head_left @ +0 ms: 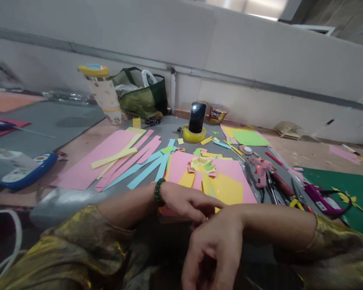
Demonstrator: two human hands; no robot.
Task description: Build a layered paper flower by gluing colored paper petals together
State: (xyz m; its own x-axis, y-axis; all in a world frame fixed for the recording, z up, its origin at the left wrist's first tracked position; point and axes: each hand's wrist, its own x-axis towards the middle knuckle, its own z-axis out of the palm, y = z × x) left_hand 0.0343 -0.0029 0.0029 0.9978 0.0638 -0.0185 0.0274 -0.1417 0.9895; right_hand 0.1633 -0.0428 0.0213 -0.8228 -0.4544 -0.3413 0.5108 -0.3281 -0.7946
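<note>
Seen from the room, the curled-paper piece (197, 180) lies on the stack of pink and yellow sheets (237, 171), directly ahead of the wearer. Its long axis runs away from the body: curled loops at the far end, strip ends toward the hands. The left hand (187, 201), with a green bead bracelet (159, 192) at the wrist, is the nearer; the piece lies forward and slightly right of it. Its fingers reach rightward behind the right wrist; whether they grip anything cannot be determined. The right hand (216, 245) hangs nearer the body, fingers bent downward, contents not verifiable. A pink glue gun (261, 171) sits right of the stack.
</note>
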